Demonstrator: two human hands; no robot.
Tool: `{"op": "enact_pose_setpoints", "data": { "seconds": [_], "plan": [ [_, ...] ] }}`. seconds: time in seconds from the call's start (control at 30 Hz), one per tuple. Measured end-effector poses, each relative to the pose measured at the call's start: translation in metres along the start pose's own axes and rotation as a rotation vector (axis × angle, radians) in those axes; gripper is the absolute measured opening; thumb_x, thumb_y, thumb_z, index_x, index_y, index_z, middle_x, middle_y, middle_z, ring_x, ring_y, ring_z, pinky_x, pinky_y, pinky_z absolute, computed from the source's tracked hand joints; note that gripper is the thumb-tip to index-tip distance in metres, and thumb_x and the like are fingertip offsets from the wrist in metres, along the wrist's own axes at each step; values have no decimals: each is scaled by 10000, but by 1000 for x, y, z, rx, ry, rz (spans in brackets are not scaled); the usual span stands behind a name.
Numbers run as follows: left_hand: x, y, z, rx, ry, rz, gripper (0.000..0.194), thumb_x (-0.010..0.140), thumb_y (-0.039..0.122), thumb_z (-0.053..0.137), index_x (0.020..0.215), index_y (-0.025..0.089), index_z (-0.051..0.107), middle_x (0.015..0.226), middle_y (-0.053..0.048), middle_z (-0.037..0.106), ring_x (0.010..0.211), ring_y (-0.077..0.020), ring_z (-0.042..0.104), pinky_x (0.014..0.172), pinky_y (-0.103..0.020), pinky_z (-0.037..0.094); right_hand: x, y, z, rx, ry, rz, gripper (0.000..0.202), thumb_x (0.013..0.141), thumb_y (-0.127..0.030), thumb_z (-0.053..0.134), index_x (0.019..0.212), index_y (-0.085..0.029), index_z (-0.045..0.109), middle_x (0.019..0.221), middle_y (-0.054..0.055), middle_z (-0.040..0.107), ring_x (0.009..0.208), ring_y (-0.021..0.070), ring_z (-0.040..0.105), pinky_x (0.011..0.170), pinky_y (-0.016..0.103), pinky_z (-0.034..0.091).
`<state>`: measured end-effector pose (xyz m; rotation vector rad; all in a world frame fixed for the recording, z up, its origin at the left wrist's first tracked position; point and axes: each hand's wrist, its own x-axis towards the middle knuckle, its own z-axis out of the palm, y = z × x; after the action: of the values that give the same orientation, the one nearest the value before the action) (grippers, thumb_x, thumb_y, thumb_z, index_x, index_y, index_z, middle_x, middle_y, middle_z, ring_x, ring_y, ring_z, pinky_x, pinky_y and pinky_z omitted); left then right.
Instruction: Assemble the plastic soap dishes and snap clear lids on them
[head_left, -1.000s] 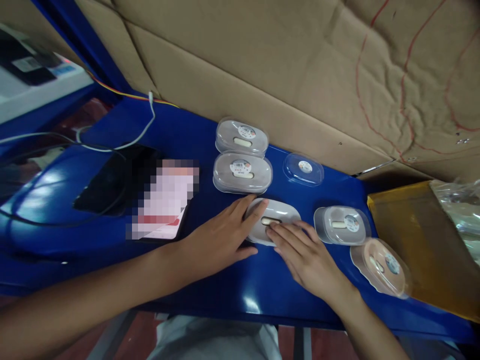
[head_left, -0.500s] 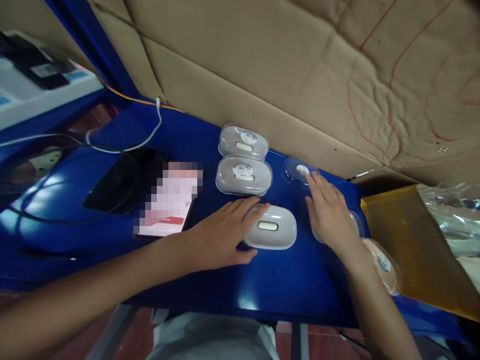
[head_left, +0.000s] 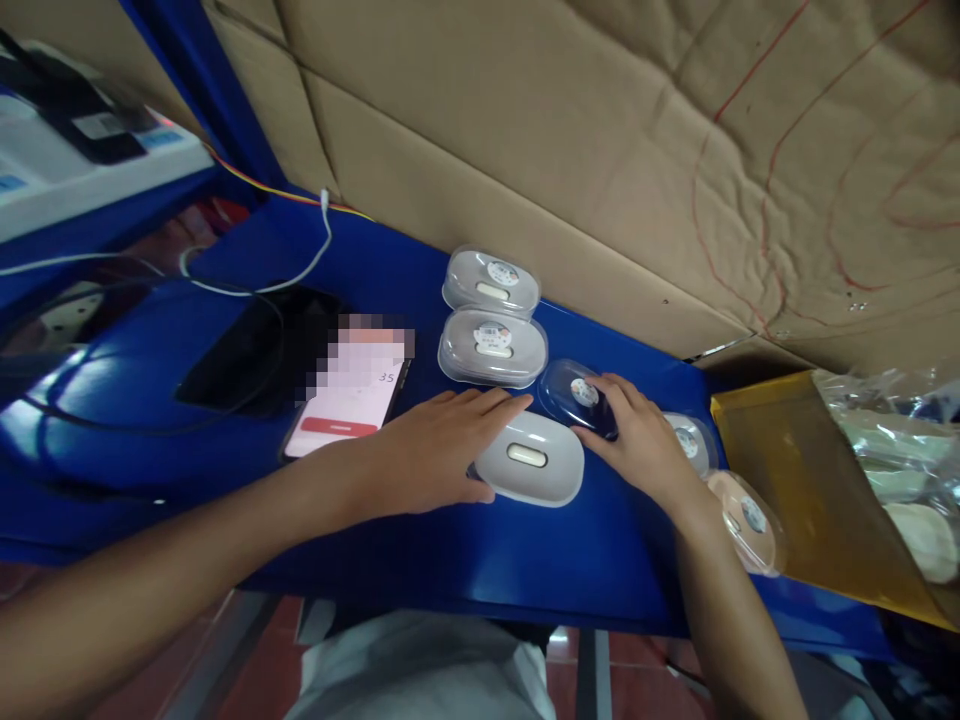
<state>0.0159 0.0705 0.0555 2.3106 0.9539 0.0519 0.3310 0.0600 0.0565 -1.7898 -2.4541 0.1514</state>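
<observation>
While half apart, left grip (head_left: 442, 448) against the grey case (head_left: 531, 480), right grip (head_left: 643, 442) fast on the clear lid (head_left: 566, 390).

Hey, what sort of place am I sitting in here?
Probably a workshop or stockroom: a blue table bearing stickered plastic cases, with cardboard behind it and a box of plastic-wrapped things beside them.

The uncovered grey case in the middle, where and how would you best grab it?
Probably by the middle of its near and far long sides, coming straight down: the grey case lies flat, rounded and oblong, uncovered on top, while the clear lid crowds its far right corner.
</observation>
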Motion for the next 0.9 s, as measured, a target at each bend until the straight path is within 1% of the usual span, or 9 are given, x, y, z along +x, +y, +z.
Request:
{"op": "enact_pose_setpoints", "data": {
  "seconds": [0.13,0.2,0.27,0.37,0.47,0.63,0.77,0.83,0.9],
  "plan": [
    [3,-5,6,-69,60,32,1094,889,313,836,1751,236,167,1795,-184,306,1648,-399,335,1298,-570,348,-14,-6,-14,178,121,-14,603,1023,-549,685,1536,-274,528,1530,145,632,1415,347,622,1182,571,525],
    [6,-8,11,-137,133,73,1095,892,290,833,1747,245,149,1794,-179,310,1657,-373,325,1299,-542,365,-25,-14,-18,261,87,-55,590,1038,-535,675,1557,-302,518,1527,125,640,1401,319,638,1176,542,539],
    [8,-11,15,-205,187,104,1091,891,274,840,1738,255,152,1782,-177,336,1650,-352,347,1297,-530,385,-35,-23,-16,293,30,-114,585,1043,-523,674,1571,-328,517,1558,115,621,1414,316,632,1168,545,550],
    [11,-11,19,-265,207,127,1090,878,268,866,1723,273,178,1766,-172,363,1637,-343,376,1291,-540,407,-41,-35,-5,246,23,-187,597,1042,-524,678,1585,-333,520,1617,119,565,1456,334,591,1169,582,548],
    [12,-9,19,-266,204,125,1059,891,275,867,1714,304,200,1770,-161,346,1637,-344,375,1286,-549,420,-41,-41,3,199,39,-245,599,1054,-503,670,1599,-315,506,1644,128,525,1503,344,532,1198,604,524],
    [11,-6,15,-176,163,124,991,933,297,847,1701,293,220,1750,-165,366,1629,-336,388,1273,-530,435,-42,-42,0,186,37,-259,615,1063,-501,652,1612,-288,474,1637,153,507,1529,354,491,1188,611,541],
    [12,-6,17,-120,192,163,940,975,338,791,1707,289,203,1737,-161,391,1621,-334,399,1265,-510,439,-43,-43,0,139,56,-281,630,1057,-513,643,1608,-259,471,1599,175,529,1520,364,500,1178,611,552],
    [12,-7,20,-101,207,169,927,983,348,770,1709,283,197,1733,-160,393,1618,-333,404,1260,-501,444,-45,-45,5,118,57,-281,665,1058,-516,633,1640,-263,434,1592,181,532,1525,376,497,1179,627,550],
    [13,-7,23,-86,226,170,919,983,345,759,1708,270,200,1724,-163,403,1612,-332,411,1258,-492,445,-46,-48,12,82,57,-268,724,1068,-489,622,1698,-265,346,1642,203,480,1566,406,445,1188,663,529]
  ]
}}
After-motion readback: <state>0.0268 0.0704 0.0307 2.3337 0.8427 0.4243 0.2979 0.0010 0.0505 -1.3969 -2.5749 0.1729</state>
